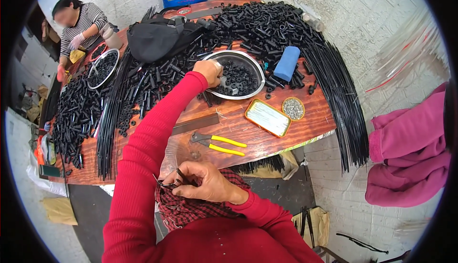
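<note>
Red sleeves (143, 167); red-and-black checked cloth (181, 210) on the lap. Yellow-handled pliers (219, 144) on the reddish-brown wooden bench (267, 141). Black rings fill a silver bowl (236, 74); blue roll (287, 63) to its right.

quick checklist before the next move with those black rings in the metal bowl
1. Left hand at the metal bowl: ok, at its near rim.
2. Black rings left in bowl: ok, plenty.
3. Ring gripped in left hand: cannot tell, fingers hide it.
4. Right hand holding a thin black part: ok, pinched over the lap.
5. Yellow-handled pliers nearby: ok, lying on the table.
</note>
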The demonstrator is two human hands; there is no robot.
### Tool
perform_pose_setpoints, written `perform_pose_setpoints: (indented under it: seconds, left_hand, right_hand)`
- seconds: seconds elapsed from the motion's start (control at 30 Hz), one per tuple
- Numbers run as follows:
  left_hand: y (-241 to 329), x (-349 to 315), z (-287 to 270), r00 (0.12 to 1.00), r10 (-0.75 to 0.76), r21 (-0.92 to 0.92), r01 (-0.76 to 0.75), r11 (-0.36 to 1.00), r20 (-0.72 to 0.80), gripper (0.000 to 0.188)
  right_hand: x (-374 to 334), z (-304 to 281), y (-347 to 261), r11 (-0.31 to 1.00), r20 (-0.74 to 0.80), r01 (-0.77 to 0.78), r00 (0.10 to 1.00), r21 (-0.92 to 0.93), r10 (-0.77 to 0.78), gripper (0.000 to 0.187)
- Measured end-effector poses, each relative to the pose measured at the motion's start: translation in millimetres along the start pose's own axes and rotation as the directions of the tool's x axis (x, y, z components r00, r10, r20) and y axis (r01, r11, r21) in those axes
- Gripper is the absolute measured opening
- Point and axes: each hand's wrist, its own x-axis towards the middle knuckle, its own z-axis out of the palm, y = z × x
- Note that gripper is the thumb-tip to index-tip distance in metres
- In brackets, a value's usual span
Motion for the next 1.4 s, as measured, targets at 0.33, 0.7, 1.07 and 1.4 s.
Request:
perform_pose_setpoints:
  seconds: [0.33, 0.7, 1.07, 1.4]
  left_hand:
    - [5.0, -118.6, -77.8, 0.984, -0.002, -0.945, 0.169, -0.282, 0.176, 0.027]
    - [1.5, -305.2, -117.9, 0.984, -0.042, -0.817, 0.121, -0.563, 0.175, 0.034]
    - [18.9, -346.6, -110.8, 0.997, -0.058, -0.786, 0.005, -0.619, 0.053, 0.029]
    - [15.6, -342.0, -94.0, 0.999, -0.018, -0.733, -0.043, -0.679, -0.042, 0.028]
  right_hand:
    - [3.0, -0.2, 1.7, 0.993, -0.074, -0.004, 0.997, 0.115, 0.012, 0.019]
    - [20.2, 27.3, 5.2, 1.000, -0.042, -0.012, 0.999, 0.015, 0.013, 0.015]
    - [26.5, 53.4, 4.7, 0.997, -0.061, -0.065, 0.996, -0.038, 0.062, 0.032]
    - [26.9, 58.5, 3.0, 0.999, -0.097, -0.049, 0.994, 0.020, 0.051, 0.015]
